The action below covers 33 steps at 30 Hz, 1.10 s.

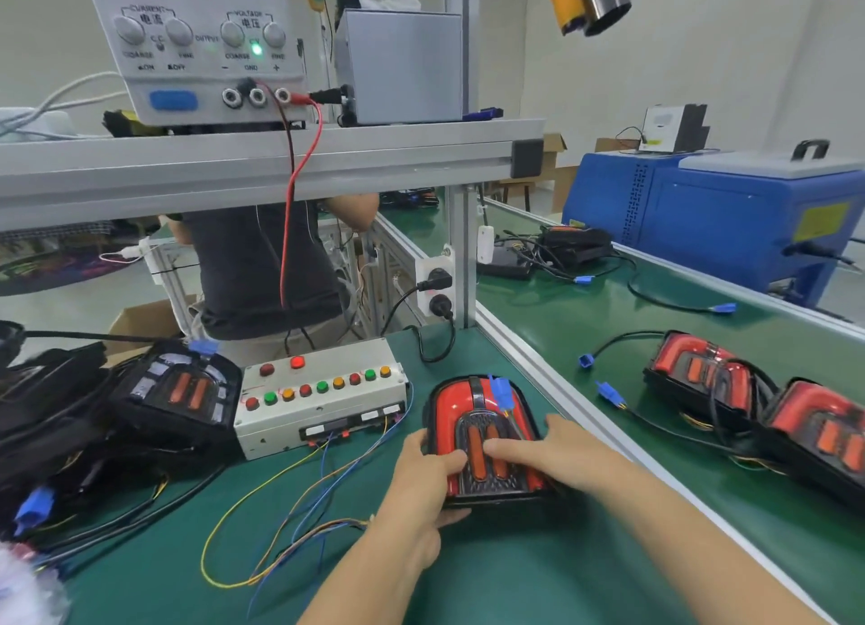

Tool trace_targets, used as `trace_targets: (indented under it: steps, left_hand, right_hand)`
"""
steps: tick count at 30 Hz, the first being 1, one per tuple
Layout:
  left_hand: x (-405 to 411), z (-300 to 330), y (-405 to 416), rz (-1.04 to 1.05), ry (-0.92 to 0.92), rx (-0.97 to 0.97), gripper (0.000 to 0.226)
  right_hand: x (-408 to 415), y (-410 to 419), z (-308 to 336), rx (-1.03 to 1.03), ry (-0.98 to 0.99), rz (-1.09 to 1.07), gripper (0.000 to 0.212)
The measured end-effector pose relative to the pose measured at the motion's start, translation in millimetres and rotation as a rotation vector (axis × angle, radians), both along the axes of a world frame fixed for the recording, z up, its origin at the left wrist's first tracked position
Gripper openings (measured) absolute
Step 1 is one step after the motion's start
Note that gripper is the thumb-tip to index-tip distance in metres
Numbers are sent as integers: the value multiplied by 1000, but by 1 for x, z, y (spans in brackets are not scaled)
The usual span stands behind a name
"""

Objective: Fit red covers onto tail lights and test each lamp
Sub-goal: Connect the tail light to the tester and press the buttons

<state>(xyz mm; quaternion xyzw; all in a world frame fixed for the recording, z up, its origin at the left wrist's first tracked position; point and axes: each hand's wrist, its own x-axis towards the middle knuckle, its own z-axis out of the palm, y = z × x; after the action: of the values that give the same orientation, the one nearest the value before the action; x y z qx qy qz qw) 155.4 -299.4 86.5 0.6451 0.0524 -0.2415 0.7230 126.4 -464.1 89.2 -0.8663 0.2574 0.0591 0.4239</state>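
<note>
I am clasping the red-covered tail light, just right of the button test box: left hand gripping its left edge, right hand pressing on top, fingers fairly straight.

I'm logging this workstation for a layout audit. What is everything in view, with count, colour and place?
tail light with red cover: one, red and black, near centre of the green mat, blue connector lying on it
finished tail lights: two, red, on the conveyor at right
uncovered tail light: one, black, left of the button box, atop a dark pile
button box: one, white with red, green and orange buttons, centre left
power supply: one, white, on the upper shelf, green light on
blue machine: one, far right
another person: one, dark shirt, behind the shelf
left hand: grips the cover's left edge
right hand: fingers pressing on the cover
</note>
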Motion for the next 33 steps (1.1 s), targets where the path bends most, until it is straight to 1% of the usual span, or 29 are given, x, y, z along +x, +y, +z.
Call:
trace_targets:
  steps: [1,2,3,5,9,13,16,17,19,21,23,24,26,27,28,30,33]
  left_hand:
    - [-2,0,-1,-4,8,-33,29]
    - [-3,-1,-1,-8,15,-70,30]
    - [-4,-1,-1,-12,19,-104,31]
    - [-5,-2,-1,-12,9,-167,34]
    - [-4,1,-3,-36,-85,-275,39]
    - [-5,8,-12,-98,-148,-352,43]
    - [-3,11,-17,-127,-135,-401,42]
    - [-2,12,-18,-143,-131,-397,42]
    - [-1,14,-23,-179,-132,-334,37]
    - [-3,14,-28,-203,-111,-279,31]
    - [-3,12,-32,-187,-72,-240,25]
    - [-2,10,-33,-155,-41,-208,21]
    - [1,5,-33,-85,40,-123,12]
    - [1,3,-33,-59,82,-95,11]
    - [1,1,-33,-44,110,-87,10]
    - [0,2,-33,-35,132,-112,10]
    - [1,5,-34,-58,240,-200,15]
  right_hand:
    - [-2,0,4,143,-11,17,78]
    - [-4,1,7,253,-6,45,67]
    - [-7,2,9,343,-5,65,62]
    - [-11,4,10,480,-46,71,62]
    - [-22,6,11,665,-233,51,68]
    - [-34,2,19,830,-329,26,56]
    - [-42,-3,24,881,-403,20,37]
    - [-43,-4,23,899,-423,11,35]
    - [-43,-7,15,906,-444,-74,37]
    - [-40,-8,1,871,-458,-212,31]
    - [-37,-10,-10,738,-441,-287,25]
    - [-35,-10,-14,646,-408,-291,24]
    - [-32,-10,-21,456,-314,-276,27]
    - [-31,-10,-23,404,-286,-276,29]
    - [-30,-9,-23,399,-278,-269,27]
    - [-27,-7,-17,510,-274,-233,23]
    - [-21,-8,-4,806,-201,-248,28]
